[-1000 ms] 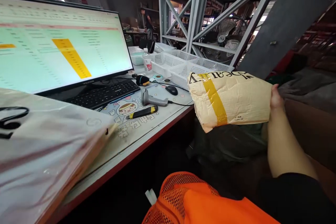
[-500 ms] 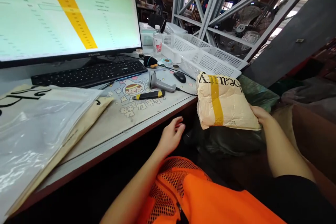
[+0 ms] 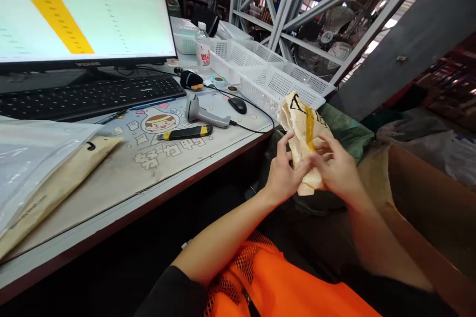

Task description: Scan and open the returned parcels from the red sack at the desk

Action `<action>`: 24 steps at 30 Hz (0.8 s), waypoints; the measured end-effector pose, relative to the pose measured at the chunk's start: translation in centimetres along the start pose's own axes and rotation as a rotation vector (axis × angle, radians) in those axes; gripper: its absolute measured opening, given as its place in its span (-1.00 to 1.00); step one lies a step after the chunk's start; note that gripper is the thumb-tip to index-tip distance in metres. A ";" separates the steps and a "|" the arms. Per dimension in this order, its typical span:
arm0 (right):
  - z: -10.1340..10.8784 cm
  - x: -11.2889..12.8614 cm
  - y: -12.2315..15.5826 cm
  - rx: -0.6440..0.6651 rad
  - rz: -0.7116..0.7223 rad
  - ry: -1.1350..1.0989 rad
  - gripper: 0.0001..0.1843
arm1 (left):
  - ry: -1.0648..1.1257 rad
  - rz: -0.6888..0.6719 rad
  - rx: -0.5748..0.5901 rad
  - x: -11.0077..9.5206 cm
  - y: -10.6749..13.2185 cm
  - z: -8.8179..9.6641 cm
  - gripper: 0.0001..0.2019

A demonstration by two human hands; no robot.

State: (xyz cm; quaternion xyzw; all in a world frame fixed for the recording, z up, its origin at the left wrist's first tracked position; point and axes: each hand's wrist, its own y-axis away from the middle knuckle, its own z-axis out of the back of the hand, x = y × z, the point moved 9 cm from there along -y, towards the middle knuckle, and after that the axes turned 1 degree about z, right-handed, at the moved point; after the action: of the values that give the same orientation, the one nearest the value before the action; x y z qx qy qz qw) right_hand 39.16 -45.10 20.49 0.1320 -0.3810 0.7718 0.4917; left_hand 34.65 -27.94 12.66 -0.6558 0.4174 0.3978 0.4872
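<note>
A cream padded parcel point(image 3: 302, 124) with black lettering and a yellow tape stripe is held on edge in front of me, just past the desk's right corner. My left hand point(image 3: 283, 176) grips its near left side with curled fingers. My right hand point(image 3: 336, 168) holds the lower right side, fingers wrapped over the front. Both forearms reach up from my orange mesh vest point(image 3: 282, 287).
The desk point(image 3: 122, 193) carries a monitor point(image 3: 82, 10), keyboard point(image 3: 85, 96), barcode scanner point(image 3: 204, 114), yellow-black utility knife point(image 3: 185, 132), mouse point(image 3: 238, 105), water bottle point(image 3: 203, 52) and white baskets point(image 3: 282, 86). Flat envelopes in plastic point(image 3: 40, 168) lie at left. Brown cartons point(image 3: 424, 198) stand at right.
My left hand rose from under the desk edge and took hold of the parcel. The parcel turned from flat to edge-on and came closer. My view dropped lower.
</note>
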 end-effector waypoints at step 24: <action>10.3 5.5 7.2 -0.960 0.491 0.167 -0.79 | -0.054 -0.083 0.131 -4.6 4.6 -0.6 -0.40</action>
State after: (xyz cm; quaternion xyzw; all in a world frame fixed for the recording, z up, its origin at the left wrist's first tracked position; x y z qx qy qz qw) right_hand 28.57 -50.54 27.33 -0.2619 -0.6696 0.6113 0.3307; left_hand 28.86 -28.60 15.68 -0.6283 0.4019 0.3665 0.5563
